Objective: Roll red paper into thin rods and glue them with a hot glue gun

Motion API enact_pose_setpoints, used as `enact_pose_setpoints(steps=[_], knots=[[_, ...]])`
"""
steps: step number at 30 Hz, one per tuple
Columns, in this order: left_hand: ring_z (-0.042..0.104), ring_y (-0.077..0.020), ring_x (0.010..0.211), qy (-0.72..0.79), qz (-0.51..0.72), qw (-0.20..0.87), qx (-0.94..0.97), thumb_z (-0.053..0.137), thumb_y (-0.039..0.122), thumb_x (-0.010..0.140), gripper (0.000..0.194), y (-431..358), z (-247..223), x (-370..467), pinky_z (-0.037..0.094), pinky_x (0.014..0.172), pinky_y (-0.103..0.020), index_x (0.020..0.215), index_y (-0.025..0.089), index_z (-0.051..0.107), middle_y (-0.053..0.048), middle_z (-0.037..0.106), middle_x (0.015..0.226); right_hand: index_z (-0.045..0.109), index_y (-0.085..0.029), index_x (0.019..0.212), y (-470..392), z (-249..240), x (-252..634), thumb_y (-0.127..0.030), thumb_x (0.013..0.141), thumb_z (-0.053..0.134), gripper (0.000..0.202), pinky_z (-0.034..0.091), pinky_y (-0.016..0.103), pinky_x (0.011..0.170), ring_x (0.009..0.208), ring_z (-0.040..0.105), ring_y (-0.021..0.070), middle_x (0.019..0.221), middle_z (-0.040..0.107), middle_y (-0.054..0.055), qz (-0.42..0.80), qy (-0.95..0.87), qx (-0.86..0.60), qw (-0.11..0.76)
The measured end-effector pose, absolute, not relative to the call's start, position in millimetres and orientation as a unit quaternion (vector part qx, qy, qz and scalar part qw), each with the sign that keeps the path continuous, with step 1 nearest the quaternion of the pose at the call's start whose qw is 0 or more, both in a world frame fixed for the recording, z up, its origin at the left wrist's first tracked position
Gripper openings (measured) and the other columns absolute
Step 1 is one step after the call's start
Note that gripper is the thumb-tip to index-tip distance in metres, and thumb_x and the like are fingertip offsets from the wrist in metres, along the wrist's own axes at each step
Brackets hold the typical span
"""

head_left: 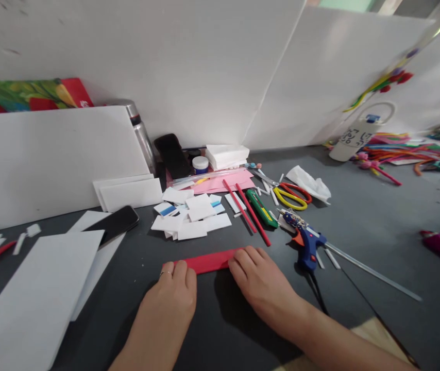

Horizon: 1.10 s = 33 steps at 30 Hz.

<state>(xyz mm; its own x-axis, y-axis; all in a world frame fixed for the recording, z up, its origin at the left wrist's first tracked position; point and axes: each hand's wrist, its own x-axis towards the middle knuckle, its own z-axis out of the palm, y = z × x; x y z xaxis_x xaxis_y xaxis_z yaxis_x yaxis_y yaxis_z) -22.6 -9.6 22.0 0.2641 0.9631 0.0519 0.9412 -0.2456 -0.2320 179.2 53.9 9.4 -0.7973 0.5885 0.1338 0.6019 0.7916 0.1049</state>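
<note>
A flat red strip (pixel 212 262), which looks like folded paper, lies crosswise low over the dark table. Its left end is in my left hand (pixel 175 288), fingers curled over it, a ring on one finger. At the other end my right hand (pixel 256 278) has its fingers bent round the strip. Both thumbs are hidden beneath. Just beyond the strip is a pile of white card pieces (pixel 192 214). Two thin red sticks (pixel 249 211) and a green utility knife (pixel 261 208) lie past my right hand.
A blue glue gun (pixel 308 242) with a clear glue stick is at right, its cord running toward me. Scissors (pixel 291 196) and a crumpled tissue (pixel 308 183) lie behind it. White boards (pixel 38 288) and a black phone (pixel 115 221) are at left. A white bottle (pixel 355 138) stands far right.
</note>
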Motion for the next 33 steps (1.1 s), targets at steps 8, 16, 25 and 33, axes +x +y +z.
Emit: enact_pose_setpoints(steps=[8, 16, 25, 33], knots=[[0.062, -0.0261, 0.089, -0.617, 0.051, 0.017, -0.785, 0.040, -0.005, 0.084, 0.033, -5.5, 24.4, -24.6, 0.053, 0.068, -0.035, 0.088, 0.017, 0.065, -0.008, 0.066, 0.092, 0.063, -0.016, 0.101, 52.8, 13.8, 191.4, -0.004, 0.089, 0.058, 0.018, 0.042, 0.036, 0.081, 0.087, 0.050, 0.0229, 0.100, 0.061, 0.008, 0.079, -0.925, -0.367, 0.057], [0.058, -0.0214, 0.082, -0.654, 0.007, -0.102, -0.750, 0.040, -0.001, 0.088, 0.033, 5.4, 33.5, -37.7, 0.045, 0.076, -0.035, 0.082, 0.019, 0.066, -0.004, 0.064, 0.088, 0.063, -0.016, 0.095, 68.0, 16.2, 194.8, 0.002, 0.088, 0.048, 0.025, 0.041, 0.036, 0.082, 0.086, 0.048, 0.0222, 0.094, 0.060, 0.008, 0.120, -0.925, -0.356, 0.055], [0.060, -0.0192, 0.087, -0.669, -0.106, -0.254, -0.690, 0.046, 0.016, 0.093, 0.022, 15.2, 25.0, -61.8, 0.042, 0.078, -0.033, 0.084, 0.022, 0.066, -0.001, 0.065, 0.089, 0.060, -0.017, 0.090, 83.9, 9.8, 201.0, -0.011, 0.099, 0.042, 0.021, 0.043, 0.031, 0.074, 0.081, 0.053, 0.0192, 0.087, 0.059, 0.007, 0.235, -0.898, -0.341, 0.148], [0.060, -0.0157, 0.080, -0.651, -0.118, -0.240, -0.711, 0.042, 0.008, 0.091, 0.040, 10.9, 24.2, -62.0, 0.043, 0.072, -0.029, 0.091, 0.029, 0.076, 0.000, 0.065, 0.090, 0.063, -0.019, 0.092, 86.6, 10.6, 202.0, -0.013, 0.097, 0.049, 0.016, 0.044, 0.028, 0.075, 0.081, 0.058, 0.0173, 0.088, 0.061, 0.004, 0.280, -0.876, -0.369, 0.131]])
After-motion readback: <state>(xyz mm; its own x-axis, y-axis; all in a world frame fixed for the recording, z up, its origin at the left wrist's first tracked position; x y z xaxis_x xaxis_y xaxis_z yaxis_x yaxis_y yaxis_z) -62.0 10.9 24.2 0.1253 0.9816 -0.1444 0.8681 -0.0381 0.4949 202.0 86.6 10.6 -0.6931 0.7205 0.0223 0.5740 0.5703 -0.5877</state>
